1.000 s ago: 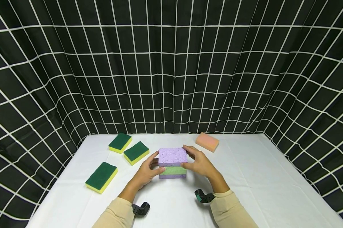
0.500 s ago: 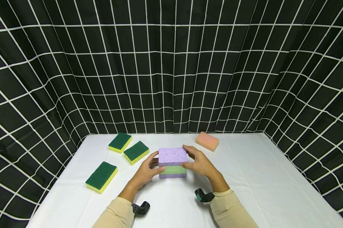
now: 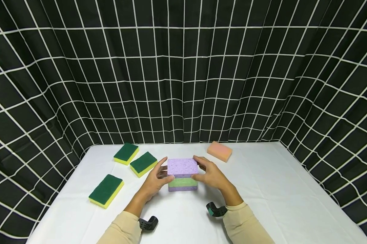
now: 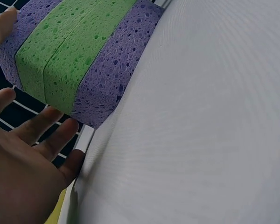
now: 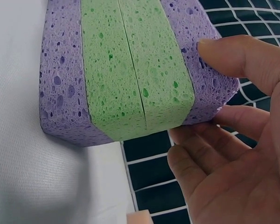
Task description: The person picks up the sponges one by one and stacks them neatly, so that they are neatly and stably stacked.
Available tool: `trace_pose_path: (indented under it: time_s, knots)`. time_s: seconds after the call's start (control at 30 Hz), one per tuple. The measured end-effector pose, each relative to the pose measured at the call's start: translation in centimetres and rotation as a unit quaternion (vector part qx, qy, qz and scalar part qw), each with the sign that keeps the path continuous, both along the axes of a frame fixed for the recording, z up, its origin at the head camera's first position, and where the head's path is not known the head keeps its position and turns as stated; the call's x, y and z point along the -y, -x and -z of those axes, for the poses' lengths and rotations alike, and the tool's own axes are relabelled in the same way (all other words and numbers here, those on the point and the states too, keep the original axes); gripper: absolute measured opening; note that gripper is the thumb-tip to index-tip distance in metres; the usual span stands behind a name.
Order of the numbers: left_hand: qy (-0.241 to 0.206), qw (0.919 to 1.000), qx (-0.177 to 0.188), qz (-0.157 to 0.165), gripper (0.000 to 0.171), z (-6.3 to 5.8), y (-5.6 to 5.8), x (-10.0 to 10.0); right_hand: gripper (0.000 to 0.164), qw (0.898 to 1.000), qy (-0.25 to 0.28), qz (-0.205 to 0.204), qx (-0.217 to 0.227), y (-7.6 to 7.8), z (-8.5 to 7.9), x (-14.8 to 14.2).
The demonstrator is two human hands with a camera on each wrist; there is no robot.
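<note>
A stack of sponges stands mid-table: two green sponges [image 5: 135, 70] lie between a lower purple sponge [image 3: 182, 188] and an upper purple sponge [image 3: 182, 166]. My right hand [image 3: 213, 175] holds the upper one by its right end, thumb on the front face and index finger at the far corner; the other fingers spread beside the stack in the right wrist view. At the left end is my left hand [image 3: 153, 181], its fingers extended and spread. The left thumb [image 4: 3, 23] is right at the upper purple sponge, and the fingers stand off the stack's side.
Several yellow sponges with green scouring faces lie at the left: one at the back [image 3: 126, 153], one beside it [image 3: 143, 164], one nearer [image 3: 106, 190]. An orange sponge [image 3: 219, 151] lies at the back right. A black gridded curtain [image 3: 183, 67] surrounds the white table [image 3: 278, 196].
The left hand's fingers have straightened and spread away from the stack's left side. The right hand keeps its hold. The head view has shifted slightly, and the stack stands as before.
</note>
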State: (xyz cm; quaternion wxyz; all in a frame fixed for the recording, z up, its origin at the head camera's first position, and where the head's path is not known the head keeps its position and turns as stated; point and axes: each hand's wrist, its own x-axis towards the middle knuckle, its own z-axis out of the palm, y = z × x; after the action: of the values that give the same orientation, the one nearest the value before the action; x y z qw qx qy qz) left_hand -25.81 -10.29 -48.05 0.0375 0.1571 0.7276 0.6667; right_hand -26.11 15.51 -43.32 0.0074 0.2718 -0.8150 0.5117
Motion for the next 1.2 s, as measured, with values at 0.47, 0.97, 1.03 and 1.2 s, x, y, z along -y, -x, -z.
trace_pose_path:
  time_s: [0.47,0.97,1.03,1.2]
  knots:
    - [0.009,0.9999,-0.005,-0.005,0.072,0.0,0.0,0.4,0.075,1.0,-0.014,0.002,0.003,0.2,0.4,0.5]
    - [0.007,0.9999,-0.002,0.007,0.071,-0.1,0.2,0.0,0.077,0.993,-0.004,0.083,-0.088,-0.5,-1.9,-1.4]
    - [0.005,0.9999,-0.004,0.008,0.072,-0.1,0.2,-0.1,0.08,0.99,0.007,0.103,-0.094,-0.4,-2.3,-1.7]
    - [0.009,0.9999,-0.008,0.008,0.073,-0.1,0.3,-0.1,0.086,0.98,0.039,0.158,-0.114,0.3,-3.2,-3.0]
